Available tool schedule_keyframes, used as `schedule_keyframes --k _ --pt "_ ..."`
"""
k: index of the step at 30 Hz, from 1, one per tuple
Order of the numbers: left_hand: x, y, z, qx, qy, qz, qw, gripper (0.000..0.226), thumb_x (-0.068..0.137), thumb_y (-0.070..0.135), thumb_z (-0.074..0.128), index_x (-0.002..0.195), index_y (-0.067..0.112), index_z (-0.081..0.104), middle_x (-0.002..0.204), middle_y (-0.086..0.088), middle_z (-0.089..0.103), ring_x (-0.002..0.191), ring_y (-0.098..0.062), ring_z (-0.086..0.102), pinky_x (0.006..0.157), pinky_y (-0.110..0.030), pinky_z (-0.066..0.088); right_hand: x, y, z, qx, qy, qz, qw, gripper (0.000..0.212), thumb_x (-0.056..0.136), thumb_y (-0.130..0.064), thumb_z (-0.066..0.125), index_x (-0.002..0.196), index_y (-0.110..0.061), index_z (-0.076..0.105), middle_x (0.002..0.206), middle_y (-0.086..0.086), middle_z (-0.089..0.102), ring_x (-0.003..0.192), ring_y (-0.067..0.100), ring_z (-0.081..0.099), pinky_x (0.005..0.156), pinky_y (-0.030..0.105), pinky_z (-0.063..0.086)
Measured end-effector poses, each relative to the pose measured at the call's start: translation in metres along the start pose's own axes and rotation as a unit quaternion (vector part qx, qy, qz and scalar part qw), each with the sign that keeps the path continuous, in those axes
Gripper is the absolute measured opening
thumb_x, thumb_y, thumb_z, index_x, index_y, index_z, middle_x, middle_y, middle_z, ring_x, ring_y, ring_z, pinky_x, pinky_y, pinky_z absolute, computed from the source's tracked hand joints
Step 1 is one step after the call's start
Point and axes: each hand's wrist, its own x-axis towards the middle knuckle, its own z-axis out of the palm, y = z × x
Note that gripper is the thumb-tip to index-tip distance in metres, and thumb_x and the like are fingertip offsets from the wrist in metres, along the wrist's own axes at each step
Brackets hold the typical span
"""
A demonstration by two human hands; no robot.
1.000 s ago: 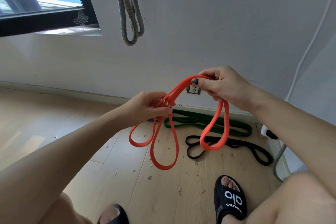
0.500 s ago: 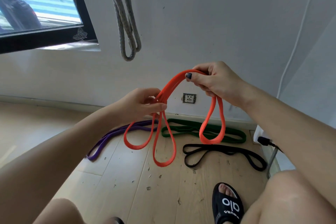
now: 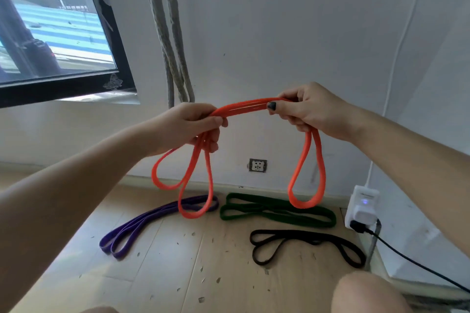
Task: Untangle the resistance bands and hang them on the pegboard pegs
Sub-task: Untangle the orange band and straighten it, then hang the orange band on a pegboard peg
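Orange band (image 3: 244, 109) up in air, between our two hands. We hold it folded, flat part side to side. Left hand (image 3: 195, 126) fingers wrap one end, two loops hang. Right hand (image 3: 309, 109) pinches other end, one loop hangs. No pegs seen.

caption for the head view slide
Both hands, left hand and right hand, grip a folded orange resistance band above three floor bands.

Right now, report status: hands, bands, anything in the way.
Left hand and right hand both grip orange band, loops dangling. Purple band, green band, black band on floor. Path clear.
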Motion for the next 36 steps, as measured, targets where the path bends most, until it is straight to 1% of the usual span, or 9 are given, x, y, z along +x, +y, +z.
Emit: schedule_keyframes --k 4,7,9,15,20,24,30,33,36 --pt "0.037 0.022 -0.039 0.042 -0.003 0.009 0.999 0.021 0.106 0.020 0.050 0.113 0.010 0.068 0.094 -0.003 0.076 0.074 -0.019 0.066 0.075 -0.037 0.055 0.031 -0.014 -0.032 -0.019 -0.025 -0.003 0.999 0.031 0.089 -0.039 0.071 0.095 -0.009 0.074 0.068 0.000 0.047 0.053 0.009 0.038 0.049 0.022 0.035" --pt "0.074 0.040 -0.072 0.023 0.015 0.020 0.999 0.022 0.106 0.019 0.050 0.111 0.008 0.068 0.092 -0.003 0.075 0.080 -0.018 0.069 0.076 -0.031 0.056 0.066 -0.031 -0.062 -0.029 -0.020 -0.020 0.999 0.041 0.083 -0.044 0.074 0.098 -0.006 0.075 0.071 0.004 0.048 0.055 0.010 0.039 0.049 0.022 0.035" --pt "0.098 0.056 -0.096 0.006 0.021 0.028 0.999 0.022 0.106 0.018 0.050 0.111 0.007 0.069 0.090 -0.005 0.073 0.085 -0.020 0.071 0.077 -0.026 0.058 0.089 -0.045 -0.082 -0.040 -0.019 -0.029 0.999 0.040 0.084 -0.043 0.073 0.098 -0.006 0.075 0.071 0.004 0.051 0.055 0.011 0.041 0.050 0.021 0.038" --pt "0.135 0.131 -0.169 -0.009 0.020 0.037 0.999 0.022 0.106 0.016 0.048 0.108 0.005 0.067 0.083 -0.002 0.068 0.090 -0.020 0.075 0.080 -0.023 0.059 0.143 -0.115 -0.138 -0.040 -0.010 -0.017 0.999 0.036 0.085 -0.041 0.071 0.094 -0.007 0.077 0.069 0.005 0.060 0.057 0.017 0.052 0.053 0.025 0.049" --pt "0.142 0.217 -0.245 -0.021 0.045 0.034 0.998 0.021 0.106 0.016 0.048 0.104 0.006 0.067 0.081 -0.002 0.066 0.082 -0.019 0.071 0.078 -0.025 0.060 0.179 -0.204 -0.186 -0.055 -0.021 0.001 0.998 0.026 0.089 -0.032 0.070 0.098 -0.009 0.075 0.070 0.002 0.065 0.061 0.017 0.059 0.059 0.025 0.054" --pt "0.146 0.281 -0.294 -0.030 0.068 0.035 0.997 0.021 0.106 0.017 0.048 0.104 0.005 0.066 0.081 -0.002 0.067 0.081 -0.018 0.071 0.076 -0.023 0.059 0.201 -0.276 -0.214 -0.039 0.024 -0.021 0.999 0.027 0.094 -0.034 0.064 0.101 -0.010 0.074 0.075 0.013 0.067 0.059 0.018 0.062 0.060 0.027 0.055" --pt "0.150 0.348 -0.342 -0.058 0.093 0.049 0.993 0.021 0.107 0.016 0.046 0.103 0.008 0.065 0.083 -0.003 0.067 0.081 -0.015 0.072 0.075 -0.022 0.058 0.221 -0.349 -0.235 0.025 0.110 -0.026 0.993 0.020 0.102 -0.023 0.061 0.097 -0.009 0.073 0.071 0.009 0.063 0.059 0.020 0.058 0.060 0.029 0.054" --pt "0.156 0.367 -0.354 -0.050 0.093 0.050 0.993 0.020 0.108 0.015 0.046 0.104 0.010 0.064 0.083 0.000 0.069 0.085 -0.016 0.073 0.078 -0.022 0.058 0.228 -0.371 -0.242 0.039 0.160 -0.021 0.986 0.020 0.103 -0.024 0.061 0.094 -0.010 0.071 0.069 0.007 0.063 0.059 0.019 0.060 0.058 0.025 0.054" --pt "0.168 0.378 -0.354 -0.070 0.109 0.046 0.991 0.018 0.108 0.014 0.047 0.103 0.013 0.065 0.082 0.005 0.072 0.089 -0.016 0.074 0.081 -0.022 0.058 0.237 -0.376 -0.245 0.033 0.207 -0.014 0.978 0.017 0.102 -0.028 0.061 0.095 -0.016 0.071 0.071 0.002 0.065 0.062 0.018 0.063 0.062 0.030 0.058"
